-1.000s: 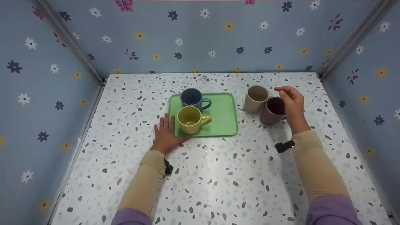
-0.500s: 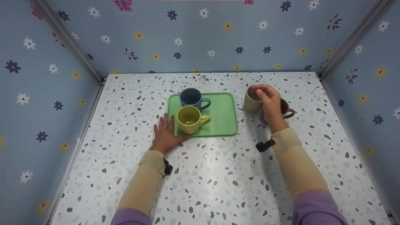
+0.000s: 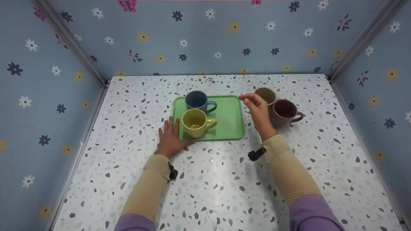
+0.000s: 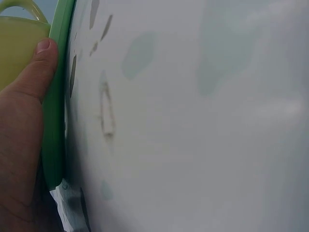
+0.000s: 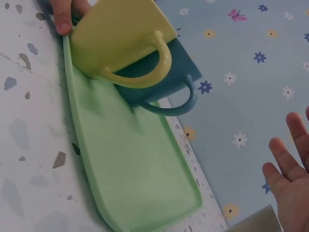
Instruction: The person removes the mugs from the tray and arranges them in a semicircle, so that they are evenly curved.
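On the left part of a green tray (image 3: 229, 120) stand a yellow mug (image 3: 194, 130) and, behind it, a blue mug (image 3: 196, 101). Both handles point right. My left hand (image 3: 170, 141) lies spread at the tray's near left corner; in the left wrist view its thumb (image 4: 35, 72) rests on the green rim. Between the tray's right edge and two more mugs, my right hand (image 3: 259, 115) hovers with loosely bent fingers, holding nothing. A beige mug (image 3: 266, 94) stands behind that hand, partly covered by it. Beside it is a maroon mug (image 3: 284, 117), handle to the right.
All of this stands on a white speckled table (image 3: 212, 179). Blue flowered panels (image 3: 205, 38) rise behind it and at both sides. The two mugs off the tray stand close together.
My right hand has swept left, from beside the maroon mug, over the beige mug, to the tray's right edge. My left hand, the tray and the mugs stay in place.
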Tool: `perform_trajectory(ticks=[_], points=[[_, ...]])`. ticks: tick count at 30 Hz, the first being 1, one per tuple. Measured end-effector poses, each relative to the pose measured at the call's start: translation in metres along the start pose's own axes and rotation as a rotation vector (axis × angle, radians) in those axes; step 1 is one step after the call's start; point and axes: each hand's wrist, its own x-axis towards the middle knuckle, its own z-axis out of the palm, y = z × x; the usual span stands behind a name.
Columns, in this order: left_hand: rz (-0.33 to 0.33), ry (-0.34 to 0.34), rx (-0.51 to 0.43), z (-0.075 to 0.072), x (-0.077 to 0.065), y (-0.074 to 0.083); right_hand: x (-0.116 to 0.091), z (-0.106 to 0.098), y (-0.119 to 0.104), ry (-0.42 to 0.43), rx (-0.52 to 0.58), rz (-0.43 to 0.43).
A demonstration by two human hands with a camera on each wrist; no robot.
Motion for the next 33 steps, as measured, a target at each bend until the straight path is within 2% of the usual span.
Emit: perform_trajectory(ticks=[13,20,25,29,33], points=[[-0.008,-0.005,-0.008,0.002,0.002,-0.002,-0.017,0.024,0.031,-0.054,-0.007,0.133],[0.009,-0.002,0.004,0.001,0.001,-0.001,-0.024,0.035,0.046,-0.086,0.014,0.190],[0.005,0.003,0.001,0.000,0.000,0.000,-0.033,0.049,0.039,-0.095,0.005,0.246],[0.004,0.003,-0.005,0.000,-0.001,0.000,-0.041,0.061,0.032,-0.125,-0.035,0.257],[0.003,0.005,-0.009,0.001,-0.001,0.000,-0.045,0.068,0.038,-0.154,-0.047,0.259]])
